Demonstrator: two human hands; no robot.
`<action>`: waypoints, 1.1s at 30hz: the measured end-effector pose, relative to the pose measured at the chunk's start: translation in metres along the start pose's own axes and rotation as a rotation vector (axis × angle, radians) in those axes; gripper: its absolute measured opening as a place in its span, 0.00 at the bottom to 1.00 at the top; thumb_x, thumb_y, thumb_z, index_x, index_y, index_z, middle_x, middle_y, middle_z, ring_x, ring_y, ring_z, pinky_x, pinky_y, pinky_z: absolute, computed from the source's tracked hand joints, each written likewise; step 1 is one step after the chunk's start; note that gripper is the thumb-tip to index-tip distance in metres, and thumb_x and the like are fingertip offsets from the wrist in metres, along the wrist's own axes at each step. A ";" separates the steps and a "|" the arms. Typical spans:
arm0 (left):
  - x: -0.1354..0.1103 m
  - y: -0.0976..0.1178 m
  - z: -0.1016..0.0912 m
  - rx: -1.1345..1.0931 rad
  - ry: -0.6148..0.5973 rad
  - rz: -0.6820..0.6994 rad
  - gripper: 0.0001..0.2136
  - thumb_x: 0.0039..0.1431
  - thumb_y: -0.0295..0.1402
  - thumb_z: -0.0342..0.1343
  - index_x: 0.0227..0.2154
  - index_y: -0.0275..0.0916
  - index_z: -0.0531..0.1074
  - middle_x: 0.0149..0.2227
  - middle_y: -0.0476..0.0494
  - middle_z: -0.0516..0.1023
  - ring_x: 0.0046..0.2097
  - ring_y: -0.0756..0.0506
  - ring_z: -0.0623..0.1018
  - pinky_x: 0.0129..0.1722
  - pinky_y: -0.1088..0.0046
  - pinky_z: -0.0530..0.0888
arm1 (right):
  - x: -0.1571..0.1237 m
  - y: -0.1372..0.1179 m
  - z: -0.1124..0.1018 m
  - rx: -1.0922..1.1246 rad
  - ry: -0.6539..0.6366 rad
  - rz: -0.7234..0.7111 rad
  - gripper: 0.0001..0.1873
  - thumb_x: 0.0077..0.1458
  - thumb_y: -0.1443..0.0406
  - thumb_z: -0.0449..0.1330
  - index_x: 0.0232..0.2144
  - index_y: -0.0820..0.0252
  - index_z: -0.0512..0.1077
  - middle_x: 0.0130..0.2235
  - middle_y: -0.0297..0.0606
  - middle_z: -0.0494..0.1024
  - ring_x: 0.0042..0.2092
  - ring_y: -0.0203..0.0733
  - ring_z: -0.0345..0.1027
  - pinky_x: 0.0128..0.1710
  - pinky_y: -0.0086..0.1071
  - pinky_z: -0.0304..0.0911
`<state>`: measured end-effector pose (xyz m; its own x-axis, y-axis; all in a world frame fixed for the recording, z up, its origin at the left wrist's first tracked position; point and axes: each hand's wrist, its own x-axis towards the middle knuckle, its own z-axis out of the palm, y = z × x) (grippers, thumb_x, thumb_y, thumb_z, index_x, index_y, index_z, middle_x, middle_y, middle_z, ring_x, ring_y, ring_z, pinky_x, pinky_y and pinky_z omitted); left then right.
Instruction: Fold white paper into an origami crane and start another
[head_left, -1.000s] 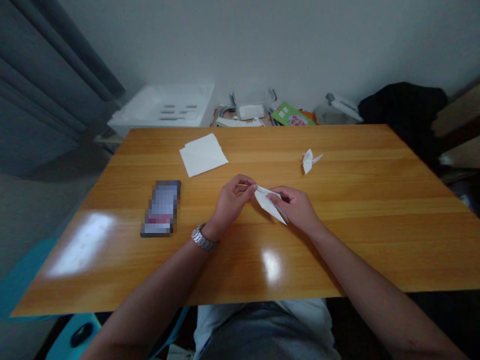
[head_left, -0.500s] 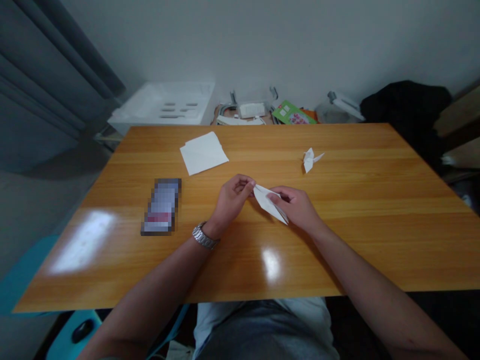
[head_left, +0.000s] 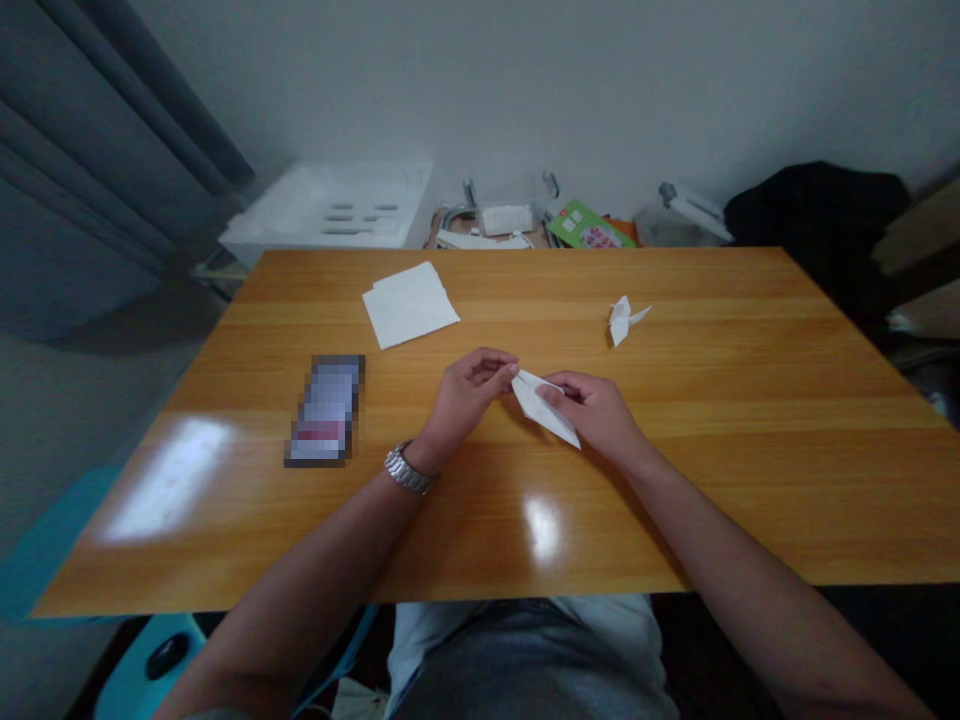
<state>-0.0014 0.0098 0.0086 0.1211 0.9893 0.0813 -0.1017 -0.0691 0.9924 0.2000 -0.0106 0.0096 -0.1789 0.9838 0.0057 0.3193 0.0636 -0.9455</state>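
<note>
A folded white paper piece (head_left: 541,408) is held above the wooden table (head_left: 750,500), between my two hands. My left hand (head_left: 466,400) pinches its left corner with the fingertips. My right hand (head_left: 596,417) grips its upper edge, with the thumb lying over the paper. A silver metal wristwatch (head_left: 409,470) sits on my left wrist. A finished white origami crane (head_left: 619,321) stands on the table, to the right of and beyond my right hand. Beyond my left hand lie loose white paper sheets (head_left: 410,305).
A smartphone (head_left: 326,410), its screen blurred out, lies on the table to the left of my left hand. Behind the table are a white plastic tray (head_left: 330,215), a green booklet (head_left: 589,225) and dark cloth (head_left: 814,210). A grey curtain (head_left: 90,170) hangs at the left.
My hands and the folded paper have shifted slightly, with the paper a little further right. The view has tilted a little. My grip looks the same.
</note>
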 end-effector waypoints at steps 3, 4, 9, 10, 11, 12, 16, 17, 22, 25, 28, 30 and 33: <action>0.000 -0.001 0.001 -0.036 0.013 -0.007 0.13 0.56 0.41 0.67 0.34 0.35 0.77 0.34 0.45 0.80 0.35 0.49 0.79 0.37 0.73 0.79 | 0.000 -0.001 0.000 -0.011 0.002 0.005 0.18 0.59 0.52 0.63 0.38 0.61 0.81 0.33 0.38 0.83 0.32 0.41 0.72 0.31 0.31 0.63; -0.001 -0.001 0.002 -0.051 0.022 -0.012 0.13 0.56 0.42 0.67 0.34 0.35 0.77 0.34 0.45 0.80 0.35 0.49 0.79 0.38 0.73 0.79 | -0.001 -0.002 0.000 -0.015 0.004 0.003 0.18 0.59 0.52 0.63 0.38 0.61 0.81 0.33 0.38 0.83 0.32 0.41 0.72 0.31 0.31 0.63; -0.004 0.000 0.007 -0.127 0.080 -0.049 0.15 0.56 0.43 0.67 0.34 0.35 0.77 0.35 0.45 0.80 0.38 0.48 0.80 0.41 0.70 0.81 | -0.001 -0.004 0.002 0.023 0.009 0.007 0.17 0.58 0.53 0.64 0.39 0.60 0.81 0.36 0.39 0.84 0.34 0.42 0.74 0.34 0.31 0.66; -0.004 0.000 0.008 -0.139 0.084 -0.054 0.15 0.56 0.43 0.67 0.34 0.35 0.77 0.35 0.45 0.79 0.38 0.48 0.80 0.42 0.70 0.81 | -0.001 -0.004 0.002 0.037 0.009 0.013 0.18 0.58 0.53 0.64 0.39 0.61 0.81 0.36 0.39 0.84 0.35 0.42 0.74 0.34 0.31 0.66; -0.004 0.000 0.008 -0.148 0.084 -0.060 0.15 0.56 0.43 0.67 0.34 0.35 0.77 0.35 0.45 0.79 0.38 0.48 0.80 0.42 0.70 0.81 | -0.001 -0.004 0.002 0.047 0.009 0.019 0.18 0.58 0.53 0.64 0.39 0.61 0.82 0.36 0.39 0.84 0.34 0.42 0.75 0.34 0.31 0.66; -0.005 0.000 0.008 -0.153 0.078 -0.065 0.15 0.56 0.44 0.67 0.35 0.35 0.77 0.35 0.45 0.79 0.38 0.48 0.80 0.42 0.70 0.81 | -0.001 -0.004 0.002 0.052 0.008 0.024 0.18 0.58 0.52 0.64 0.39 0.61 0.82 0.36 0.39 0.84 0.34 0.42 0.75 0.34 0.31 0.66; -0.005 0.001 0.008 -0.133 0.039 -0.066 0.16 0.58 0.46 0.65 0.37 0.35 0.77 0.36 0.44 0.79 0.40 0.48 0.80 0.43 0.70 0.81 | 0.000 -0.002 0.002 0.060 0.023 0.035 0.19 0.57 0.52 0.64 0.39 0.61 0.82 0.35 0.40 0.84 0.33 0.42 0.75 0.33 0.32 0.67; -0.005 0.001 0.007 -0.113 0.026 -0.060 0.16 0.58 0.45 0.65 0.37 0.36 0.77 0.37 0.44 0.80 0.40 0.47 0.80 0.43 0.70 0.80 | 0.000 -0.001 0.002 0.059 0.029 0.039 0.19 0.57 0.52 0.65 0.39 0.61 0.82 0.36 0.40 0.84 0.33 0.42 0.75 0.33 0.32 0.67; -0.004 -0.003 0.006 -0.038 -0.038 -0.045 0.18 0.55 0.41 0.68 0.43 0.36 0.75 0.37 0.43 0.80 0.39 0.48 0.80 0.40 0.73 0.78 | 0.000 -0.001 0.001 0.056 0.032 0.035 0.19 0.57 0.51 0.65 0.38 0.61 0.82 0.35 0.41 0.84 0.33 0.42 0.75 0.32 0.32 0.67; -0.004 -0.006 0.005 -0.058 -0.054 -0.073 0.19 0.57 0.42 0.67 0.46 0.36 0.75 0.36 0.43 0.80 0.38 0.48 0.80 0.40 0.72 0.78 | -0.001 -0.002 0.000 0.061 0.013 0.031 0.19 0.57 0.51 0.65 0.39 0.61 0.81 0.35 0.41 0.84 0.33 0.42 0.75 0.32 0.32 0.67; -0.003 -0.006 0.003 -0.055 -0.078 -0.083 0.16 0.56 0.43 0.67 0.41 0.36 0.78 0.37 0.42 0.81 0.38 0.48 0.80 0.40 0.71 0.78 | -0.001 -0.002 0.000 0.052 -0.002 0.020 0.19 0.57 0.52 0.65 0.39 0.61 0.82 0.36 0.40 0.85 0.34 0.43 0.75 0.34 0.32 0.67; -0.002 -0.005 0.002 -0.050 -0.110 -0.089 0.15 0.56 0.44 0.67 0.37 0.36 0.78 0.37 0.42 0.82 0.38 0.48 0.80 0.40 0.71 0.78 | -0.001 -0.001 0.001 0.038 -0.002 0.021 0.19 0.57 0.52 0.64 0.39 0.61 0.82 0.36 0.41 0.85 0.35 0.43 0.76 0.34 0.33 0.68; -0.001 -0.003 -0.001 0.018 -0.172 -0.076 0.14 0.56 0.43 0.66 0.37 0.37 0.78 0.37 0.43 0.82 0.37 0.48 0.79 0.38 0.72 0.76 | -0.001 -0.001 0.001 -0.010 -0.020 0.005 0.18 0.58 0.52 0.64 0.39 0.61 0.82 0.37 0.41 0.85 0.35 0.44 0.76 0.35 0.33 0.68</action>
<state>-0.0021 0.0088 0.0051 0.2946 0.9554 0.0187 -0.0682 0.0015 0.9977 0.1992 -0.0121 0.0101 -0.1956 0.9807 -0.0054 0.3294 0.0605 -0.9422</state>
